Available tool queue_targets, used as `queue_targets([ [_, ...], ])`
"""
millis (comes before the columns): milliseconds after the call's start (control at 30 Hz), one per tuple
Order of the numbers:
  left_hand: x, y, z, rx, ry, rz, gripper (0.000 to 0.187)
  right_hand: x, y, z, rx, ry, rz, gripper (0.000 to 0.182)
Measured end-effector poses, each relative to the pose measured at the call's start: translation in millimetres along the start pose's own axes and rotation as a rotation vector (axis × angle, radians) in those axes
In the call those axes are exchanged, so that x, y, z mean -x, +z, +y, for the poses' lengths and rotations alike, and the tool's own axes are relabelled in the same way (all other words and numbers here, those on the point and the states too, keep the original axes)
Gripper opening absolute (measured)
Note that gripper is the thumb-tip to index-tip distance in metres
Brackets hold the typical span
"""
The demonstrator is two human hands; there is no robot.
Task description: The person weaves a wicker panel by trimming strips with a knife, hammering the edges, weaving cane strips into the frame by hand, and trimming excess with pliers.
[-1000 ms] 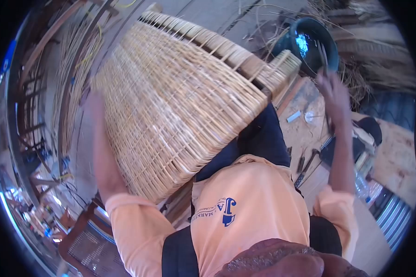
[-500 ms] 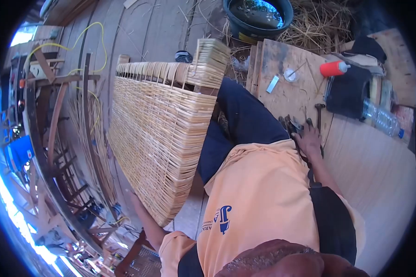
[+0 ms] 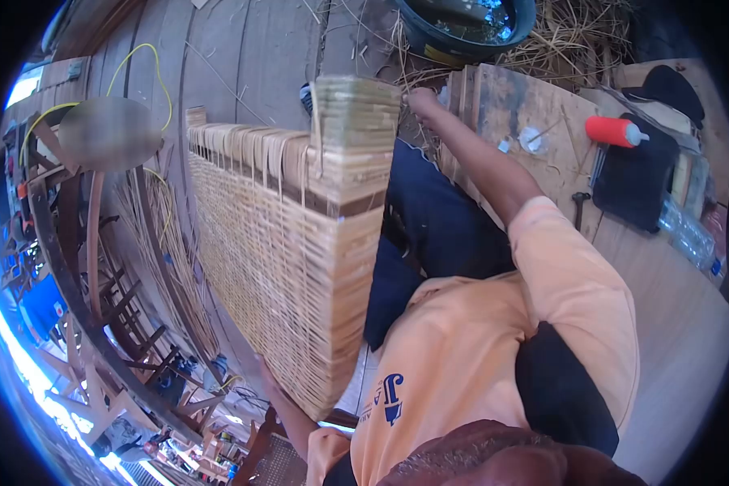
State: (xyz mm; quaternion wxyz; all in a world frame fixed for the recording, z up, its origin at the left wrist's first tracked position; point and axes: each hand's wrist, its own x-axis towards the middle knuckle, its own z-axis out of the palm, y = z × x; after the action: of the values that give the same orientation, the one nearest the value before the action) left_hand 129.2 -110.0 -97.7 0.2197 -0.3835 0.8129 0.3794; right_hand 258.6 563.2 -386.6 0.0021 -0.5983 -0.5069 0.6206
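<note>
A red squeeze bottle with a pale nozzle lies on its side at the far right of a wooden workshop, near a black cap and just beside a dark flat item, as a clear plastic bottle with a blue cap rests closer in. A hammer lies on the boards to their left, while a bucket of water stands beyond. At left, yellow cord loops across floorboards near curved wooden frames.
</note>
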Motion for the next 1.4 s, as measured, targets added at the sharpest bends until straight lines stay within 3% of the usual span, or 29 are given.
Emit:
queue_targets([
  [33, 2.7, 2.7, -1.2, -0.009, -0.015, 0.010, 0.043, -32.1, 14.8, 13.8, 0.028, 0.133, 0.104, 0.046],
  [167, 6.4, 13.9, -5.3, -0.028, -0.067, 0.057, 0.044, -112.6, 57.7, 77.8, -0.177, 0.127, 0.213, 0.053],
  [200, 5.6, 16.3, -3.5, -0.034, -0.075, 0.061, 0.044, -115.0, 64.3, 81.4, 0.024, 0.126, 0.212, 0.054],
  [267, 5.7, 15.8, 0.8, -0.043, -0.075, 0.069, 0.045, -113.2, 67.2, 93.0, 0.360, -0.103, 0.103, 0.056],
  [300, 4.6, 17.9, 4.6, -0.053, -0.075, 0.071, 0.045, -106.0, 64.0, 82.1, 0.356, -0.099, 0.097, 0.056],
  [367, 4.7, 15.7, 9.8, -0.061, -0.075, 0.072, 0.045, -85.5, 53.7, 51.0, -0.091, 0.048, -0.324, 0.051],
  [400, 4.6, 16.9, 13.4, -0.058, -0.067, 0.063, 0.046, -62.3, 40.8, 22.4, -0.093, 0.040, -0.325, 0.051],
  [467, 8.2, 18.6, 20.4, -0.051, -0.048, 0.058, 0.046, -0.9, 9.5, -37.0, -0.470, -0.217, -0.265, 0.035],
  [500, 10.4, 17.0, 22.1, -0.050, -0.029, 0.050, 0.046, 14.8, -4.5, -51.3, -0.477, -0.228, -0.267, 0.035],
  [567, 19.2, 15.1, 21.7, -0.038, -0.008, 0.041, 0.047, 41.5, -33.6, -75.8, -0.784, -0.238, -0.367, 0.036],
  [633, 28.9, 10.4, 20.5, -0.023, 0.017, 0.028, 0.048, 72.6, -54.0, -98.6, -0.703, -0.319, -0.295, 0.032],
  [700, 40.5, 7.0, 11.9, -0.003, 0.027, 0.032, 0.048, 103.2, -73.0, -116.0, -0.560, -0.692, -0.326, 0.028],
  [867, 60.9, 9.2, -2.3, 0.022, 0.064, -0.010, 0.050, 230.2, -168.5, -191.1, -0.664, -0.835, -0.332, 0.024],
  [933, 66.1, 5.0, -7.9, 0.035, 0.074, -0.021, 0.051, 268.4, -190.4, -223.6, -0.651, -1.085, -0.135, 0.024],
  [967, 69.0, 1.2, -11.7, 0.045, 0.074, -0.027, 0.051, 292.1, -206.1, -241.3, -0.934, -1.184, -0.268, 0.023],
  [1033, 70.1, -3.6, -18.0, 0.067, 0.070, -0.035, 0.052, 317.7, -225.2, -266.4, -1.135, -1.342, -0.159, 0.023],
  [1100, 69.7, -6.3, -22.6, 0.085, 0.066, -0.042, 0.052, 323.0, -238.8, -273.1, -1.186, -1.298, -0.193, 0.024],
  [1233, 69.7, -16.1, -31.5, 0.095, 0.042, -0.052, 0.054, 311.2, -204.7, -255.2, -1.165, -1.152, -0.259, 0.024],
  [1300, 70.3, -16.6, -36.9, 0.095, 0.030, -0.050, 0.055, 291.7, -185.0, -242.1, -1.049, -0.907, -0.364, 0.022],
  [1400, 78.9, -18.1, -48.5, 0.092, 0.002, -0.046, 0.056, 286.6, -163.0, -229.2, -0.827, -0.760, -0.343, 0.019],
])
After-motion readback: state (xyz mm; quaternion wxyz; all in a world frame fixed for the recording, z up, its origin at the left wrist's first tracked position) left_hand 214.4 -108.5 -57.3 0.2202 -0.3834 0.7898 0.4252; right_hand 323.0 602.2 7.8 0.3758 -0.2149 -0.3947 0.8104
